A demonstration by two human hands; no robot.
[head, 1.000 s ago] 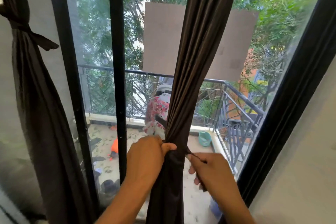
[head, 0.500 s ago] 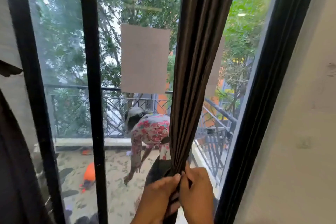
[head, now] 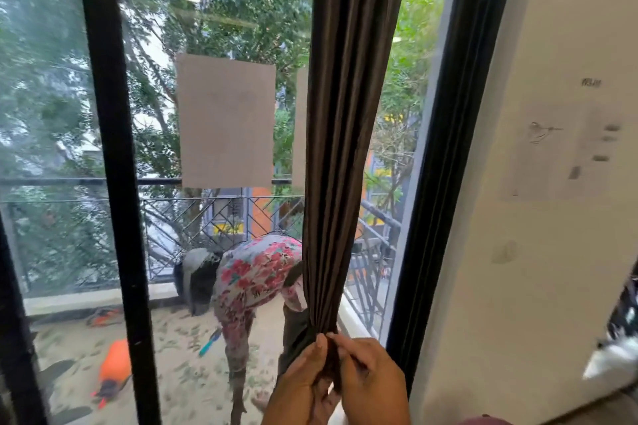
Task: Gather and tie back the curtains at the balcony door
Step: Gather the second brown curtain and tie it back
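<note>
Curtain (head: pixel 341 148), dark brown, pleated: gathered into a narrow bundle, long axis near vertical, running from the top edge right of centre down to the hands at lower centre and leaning slightly leftward as it descends. Its upper end is cut off by the frame; its lower length is hidden behind the hands. Whether a tie band is present among the folds cannot be made out.

Left hand (head: pixel 302 379): lower centre, closed around the bundle from the left, fingertips pinching fabric at the gather. Wrist cut off by the bottom edge.

Right hand (head: pixel 371 379): just right of the left hand, touching it, thumb and fingers clasping the same folds from the right. Wrist likewise cut off.

Door frame (head: pixel 110 183), black: a vertical bar left of centre, another at right against the cream wall (head: pixel 552 252).

Behind the glass: balcony railing (head: pixel 207 214); a bent-over person in floral clothing (head: pixel 255 272), partly hidden by the curtain; an orange object (head: pixel 115 364) on the floor, blurred; a plain rectangular sheet (head: pixel 226 121) on the pane.
</note>
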